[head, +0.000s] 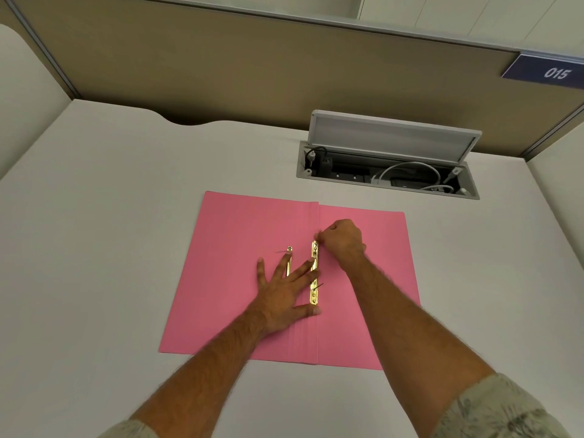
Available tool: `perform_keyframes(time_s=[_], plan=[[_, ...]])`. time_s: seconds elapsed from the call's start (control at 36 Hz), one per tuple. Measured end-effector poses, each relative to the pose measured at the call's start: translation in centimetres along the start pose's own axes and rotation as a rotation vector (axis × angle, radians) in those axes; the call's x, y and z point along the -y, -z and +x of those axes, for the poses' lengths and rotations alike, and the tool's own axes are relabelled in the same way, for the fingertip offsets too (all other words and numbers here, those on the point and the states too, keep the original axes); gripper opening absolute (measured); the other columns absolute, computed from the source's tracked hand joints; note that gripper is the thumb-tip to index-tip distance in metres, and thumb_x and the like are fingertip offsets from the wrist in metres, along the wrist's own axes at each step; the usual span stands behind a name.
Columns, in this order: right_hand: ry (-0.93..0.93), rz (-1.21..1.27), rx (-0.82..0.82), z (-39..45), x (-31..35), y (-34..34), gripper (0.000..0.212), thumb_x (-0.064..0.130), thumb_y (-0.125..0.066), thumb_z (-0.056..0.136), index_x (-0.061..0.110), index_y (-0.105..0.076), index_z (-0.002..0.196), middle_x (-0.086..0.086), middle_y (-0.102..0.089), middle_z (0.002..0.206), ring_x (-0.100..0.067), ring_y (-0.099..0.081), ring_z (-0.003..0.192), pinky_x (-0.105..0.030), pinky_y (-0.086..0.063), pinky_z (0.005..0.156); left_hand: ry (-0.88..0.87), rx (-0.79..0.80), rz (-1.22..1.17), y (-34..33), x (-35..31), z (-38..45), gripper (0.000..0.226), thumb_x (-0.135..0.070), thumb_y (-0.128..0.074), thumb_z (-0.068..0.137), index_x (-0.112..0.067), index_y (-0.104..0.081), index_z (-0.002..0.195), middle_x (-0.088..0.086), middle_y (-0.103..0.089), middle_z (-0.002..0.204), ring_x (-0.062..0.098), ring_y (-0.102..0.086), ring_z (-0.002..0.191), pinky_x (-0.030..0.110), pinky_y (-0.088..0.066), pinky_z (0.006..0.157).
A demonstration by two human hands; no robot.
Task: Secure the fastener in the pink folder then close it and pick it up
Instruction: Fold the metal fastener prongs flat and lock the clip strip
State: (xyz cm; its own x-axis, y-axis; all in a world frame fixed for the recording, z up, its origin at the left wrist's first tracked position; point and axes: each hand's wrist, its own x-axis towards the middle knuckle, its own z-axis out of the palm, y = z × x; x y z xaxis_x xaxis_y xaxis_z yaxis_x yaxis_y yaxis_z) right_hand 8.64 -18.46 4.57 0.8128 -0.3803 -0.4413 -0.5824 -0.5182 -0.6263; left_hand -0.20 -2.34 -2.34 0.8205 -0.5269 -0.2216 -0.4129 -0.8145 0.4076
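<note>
Patterned pale sleeves edge the bottom, and two bare forearms reach up onto the flat pink card folder (240, 248), which lies open on the off-white surface (110, 216). At its centre fold sits the thin brass fastener bar (314, 279). Left hand (284, 292) lies open, palm down, fingers spread just left of the bar, thumb tip by the bar's near end, covering a second brass strip (288, 263). Right hand (343, 241) is curled, fingertips pinching at the bar's far end. Beyond the folder, a grey cable box (388, 172) with raised lid is set into the surface.
</note>
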Motion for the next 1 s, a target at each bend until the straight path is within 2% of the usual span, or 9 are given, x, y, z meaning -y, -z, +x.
perform_keyframes(time_s=[0.17,0.33,0.44,0.53,0.64,0.72,0.86,0.94,1.0], plan=[[-0.011,0.122,0.029,-0.3,-1.1,0.4,0.029,0.035,-0.079,0.082,0.008,-0.072,0.089,-0.008,-0.076,0.092,-0.03,-0.069,0.098,-0.053,-0.049,0.102,-0.001,-0.003,0.001,-0.1,0.0,0.0,0.088,-0.087,-0.029,0.081,-0.049,-0.004,0.157,-0.031,0.014,0.158,0.021,0.025,0.153,0.07,0.028,0.106],[-0.035,0.151,0.074,-2.3,-3.0,0.7,0.023,0.027,-0.078,0.08,0.011,-0.067,0.092,-0.007,-0.076,0.088,-0.028,-0.072,0.095,-0.052,-0.055,0.096,-0.003,-0.005,0.012,-0.1,0.1,0.0,0.088,-0.087,-0.028,0.081,-0.05,-0.002,0.156,-0.033,0.017,0.157,0.022,0.023,0.153,0.072,0.026,0.106],[-0.042,0.14,0.21,-4.2,-4.2,1.1,0.028,0.026,-0.081,0.076,0.004,-0.072,0.091,-0.009,-0.077,0.081,-0.023,-0.072,0.078,-0.039,-0.058,0.08,-0.007,-0.01,-0.01,-0.1,0.0,0.1,0.088,-0.09,-0.026,0.078,-0.055,0.004,0.153,-0.033,0.016,0.159,0.022,0.025,0.153,0.073,0.025,0.107],[-0.042,0.125,0.278,-5.3,-5.0,1.4,0.028,0.021,-0.081,0.075,-0.001,-0.072,0.09,-0.012,-0.077,0.076,-0.019,-0.069,0.067,-0.03,-0.057,0.066,-0.001,-0.009,-0.015,-0.1,0.0,0.1,0.088,-0.088,-0.029,0.079,-0.053,0.0,0.155,-0.029,0.009,0.163,0.021,0.024,0.153,0.074,0.022,0.107],[-0.036,0.128,0.335,-6.5,-5.7,2.0,0.019,0.003,-0.078,0.075,-0.005,-0.073,0.092,-0.022,-0.078,0.088,-0.021,-0.071,0.069,-0.035,-0.062,0.072,0.01,-0.01,-0.001,0.0,-0.1,0.1,0.092,-0.088,-0.031,0.08,-0.046,-0.008,0.158,-0.026,0.005,0.166,0.019,0.024,0.153,0.073,0.023,0.108],[-0.008,0.124,0.281,-7.2,-6.3,2.1,0.014,-0.004,-0.075,0.073,0.001,-0.078,0.086,-0.019,-0.079,0.087,-0.02,-0.07,0.069,-0.035,-0.062,0.074,0.009,-0.006,-0.007,0.1,-0.2,0.1,0.09,-0.086,-0.033,0.081,-0.046,-0.01,0.158,-0.027,0.004,0.165,0.018,0.024,0.153,0.071,0.024,0.108],[0.189,-0.066,0.189,-8.4,-7.8,1.1,0.016,0.012,-0.072,0.083,0.017,-0.083,0.093,-0.001,-0.08,0.089,-0.019,-0.073,0.087,-0.037,-0.059,0.085,0.021,0.008,-0.005,0.5,-0.4,-0.1,0.069,-0.066,-0.036,0.097,-0.048,-0.008,0.158,-0.033,0.012,0.16,0.019,0.024,0.153,0.073,0.02,0.109],[0.338,-0.171,0.139,-9.3,-8.9,0.6,0.023,0.015,-0.065,0.09,0.02,-0.082,0.105,0.001,-0.081,0.102,-0.02,-0.072,0.098,-0.04,-0.054,0.093,0.023,0.046,-0.007,0.9,-0.5,0.0,0.062,-0.046,-0.035,0.103,-0.048,-0.006,0.158,-0.035,0.017,0.154,0.02,0.024,0.153,0.074,0.019,0.11],[0.414,-0.279,0.111,-9.7,-9.6,0.1,0.027,0.017,-0.06,0.094,0.024,-0.08,0.111,0.0,-0.079,0.102,-0.025,-0.066,0.101,-0.04,-0.05,0.091,0.024,0.05,0.019,0.9,-0.5,0.0,0.061,-0.039,-0.033,0.105,-0.048,-0.004,0.158,-0.033,0.02,0.154,0.021,0.023,0.153,0.074,0.018,0.11]])
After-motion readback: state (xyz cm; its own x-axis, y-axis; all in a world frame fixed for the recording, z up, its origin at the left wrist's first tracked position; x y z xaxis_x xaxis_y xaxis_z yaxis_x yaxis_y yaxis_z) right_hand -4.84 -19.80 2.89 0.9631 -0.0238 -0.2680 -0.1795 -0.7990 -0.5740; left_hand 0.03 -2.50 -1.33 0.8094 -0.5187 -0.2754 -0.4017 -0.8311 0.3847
